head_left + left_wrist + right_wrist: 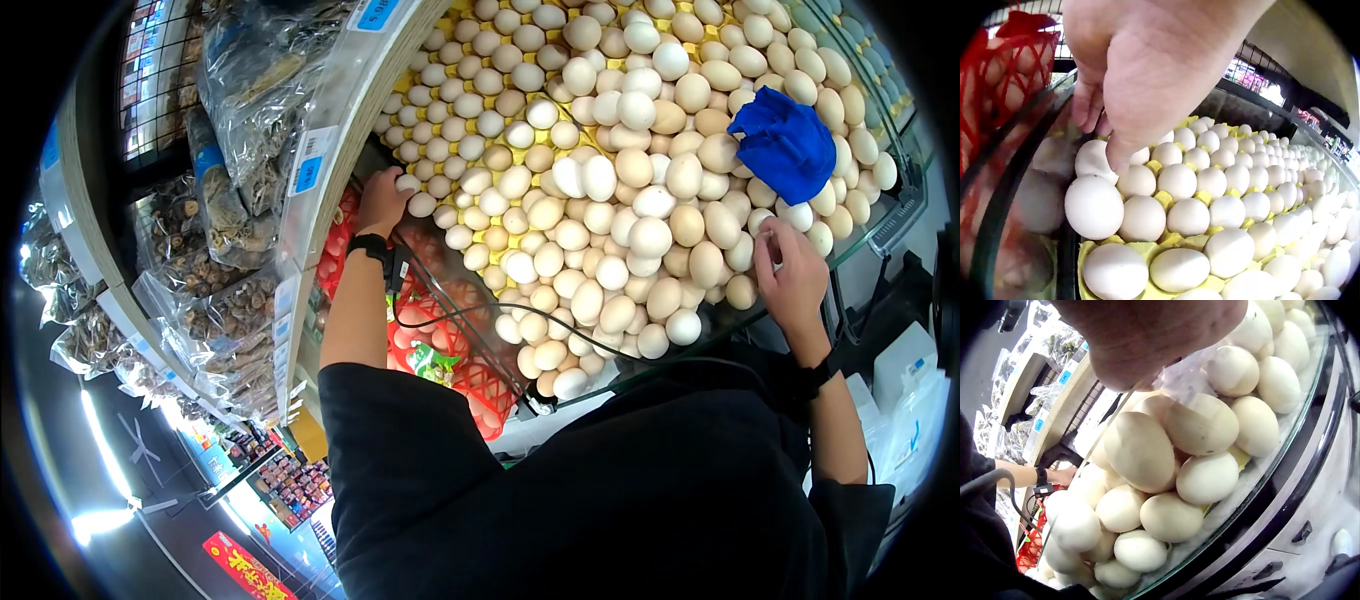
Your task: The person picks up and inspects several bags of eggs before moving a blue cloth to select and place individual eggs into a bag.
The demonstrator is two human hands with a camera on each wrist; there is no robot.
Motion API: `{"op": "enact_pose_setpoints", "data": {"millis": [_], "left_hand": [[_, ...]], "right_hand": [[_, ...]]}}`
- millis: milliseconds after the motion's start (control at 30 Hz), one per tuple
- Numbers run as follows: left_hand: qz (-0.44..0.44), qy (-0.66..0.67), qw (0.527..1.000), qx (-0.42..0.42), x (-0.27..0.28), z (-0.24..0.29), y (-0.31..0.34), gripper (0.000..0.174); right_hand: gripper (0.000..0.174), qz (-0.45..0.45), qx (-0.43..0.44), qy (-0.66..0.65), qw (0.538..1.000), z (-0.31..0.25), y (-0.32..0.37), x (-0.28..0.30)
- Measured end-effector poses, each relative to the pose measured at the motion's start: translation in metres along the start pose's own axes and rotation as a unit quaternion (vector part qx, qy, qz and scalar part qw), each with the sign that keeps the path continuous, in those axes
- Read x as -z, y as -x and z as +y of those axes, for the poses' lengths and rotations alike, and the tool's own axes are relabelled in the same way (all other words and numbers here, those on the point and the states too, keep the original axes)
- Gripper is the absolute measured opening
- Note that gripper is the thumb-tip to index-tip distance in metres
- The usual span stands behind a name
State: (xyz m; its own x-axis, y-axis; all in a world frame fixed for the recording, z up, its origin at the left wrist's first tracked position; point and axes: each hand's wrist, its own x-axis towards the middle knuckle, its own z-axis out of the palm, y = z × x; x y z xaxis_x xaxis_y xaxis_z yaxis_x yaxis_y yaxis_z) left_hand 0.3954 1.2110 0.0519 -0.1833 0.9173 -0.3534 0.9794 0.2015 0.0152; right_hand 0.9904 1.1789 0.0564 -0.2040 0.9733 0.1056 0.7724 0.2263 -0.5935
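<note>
At the left edge of the egg display, my left hand (pixel 383 203) pinches a pale egg (pixel 1093 160) between thumb and fingers. This egg touches another white egg (pixel 1094 207) beside the row in the yellow egg tray (pixel 1166 200). My right hand (pixel 797 272) is over the egg pile (pixel 650 240) near its right front edge, fingers bent. In the right wrist view, a piece of clear plastic (pixel 1188 378) lies over eggs right by this hand, whose fingertips are hidden; I cannot tell whether they grip anything. A crumpled blue cloth (pixel 788 145) lies on the eggs just beyond.
Red net bags of eggs (pixel 425 345) sit beside the left divider. A glass rim (pixel 1260 481) edges the display. To the left, a shelf (pixel 325 160) carries bagged dried goods (pixel 215 300). A black cable (pixel 500 307) crosses over the eggs.
</note>
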Motion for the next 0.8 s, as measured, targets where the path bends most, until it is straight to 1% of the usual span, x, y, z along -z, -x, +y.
{"op": "enact_pose_setpoints", "data": {"millis": [33, 67, 133, 167, 233, 267, 367, 433, 500, 567, 600, 633, 700, 733, 800], "left_hand": [[0.005, -0.042, 0.998, -0.034, -0.002, 0.001, 0.0, 0.04], [0.005, -0.04, 0.999, -0.035, -0.004, 0.001, -0.001, 0.04], [0.0, -0.124, 0.992, -0.038, -0.006, 0.006, -0.002, 0.04], [0.001, -0.122, 0.992, -0.039, -0.006, 0.008, -0.001, 0.04], [-0.026, -0.135, 0.99, -0.029, -0.008, 0.004, -0.005, 0.042], [-0.006, -0.135, 0.99, -0.04, -0.009, 0.002, -0.003, 0.043], [0.001, -0.086, 0.996, -0.029, -0.011, -0.007, -0.002, 0.043], [0.041, -0.072, 0.996, -0.034, -0.009, -0.003, 0.005, 0.042], [0.045, -0.059, 0.997, -0.029, 0.01, 0.028, 0.025, 0.041], [0.074, -0.029, 0.996, -0.05, 0.025, 0.065, 0.051, 0.037], [0.076, -0.005, 0.996, -0.046, 0.03, 0.082, 0.061, 0.035], [0.074, 0.011, 0.996, -0.043, 0.04, 0.106, 0.074, 0.034], [0.1, 0.035, 0.992, -0.064, 0.053, 0.144, 0.101, 0.033], [0.107, 0.046, 0.992, -0.056, 0.058, 0.161, 0.114, 0.033], [0.106, 0.121, 0.982, -0.099, 0.065, 0.193, 0.139, 0.032]], "right_hand": [[0.012, 0.001, 0.002, -0.001, 1.0, -0.001, 0.0, 0.0], [0.013, 0.002, 0.003, -0.002, 1.0, -0.001, 0.0, 0.001], [0.013, -0.006, 0.0, 0.002, 1.0, -0.001, 0.0, 0.001], [0.013, -0.012, -0.003, 0.002, 1.0, -0.001, 0.0, 0.002], [0.013, -0.008, -0.003, 0.001, 1.0, -0.002, -0.001, 0.002], [0.013, -0.006, -0.003, -0.003, 1.0, -0.003, -0.001, 0.003], [0.012, 0.001, 0.019, 0.014, 1.0, -0.001, -0.002, 0.005], [0.01, 0.0, 0.023, 0.016, 1.0, 0.003, -0.001, 0.003], [0.009, -0.002, 0.017, 0.012, 1.0, 0.001, -0.002, 0.004], [0.008, -0.036, -0.003, 0.013, 0.999, 0.001, -0.004, 0.006], [0.008, -0.038, -0.007, -0.009, 0.999, 0.004, -0.004, 0.005], [0.009, -0.074, -0.033, -0.032, 0.996, 0.001, -0.006, 0.01], [0.01, -0.132, -0.06, -0.071, 0.987, 0.001, -0.011, 0.015], [0.011, -0.166, -0.065, -0.095, 0.979, 0.0, -0.016, 0.02], [0.013, -0.217, -0.059, -0.125, 0.966, 0.0, -0.023, 0.029]]}}
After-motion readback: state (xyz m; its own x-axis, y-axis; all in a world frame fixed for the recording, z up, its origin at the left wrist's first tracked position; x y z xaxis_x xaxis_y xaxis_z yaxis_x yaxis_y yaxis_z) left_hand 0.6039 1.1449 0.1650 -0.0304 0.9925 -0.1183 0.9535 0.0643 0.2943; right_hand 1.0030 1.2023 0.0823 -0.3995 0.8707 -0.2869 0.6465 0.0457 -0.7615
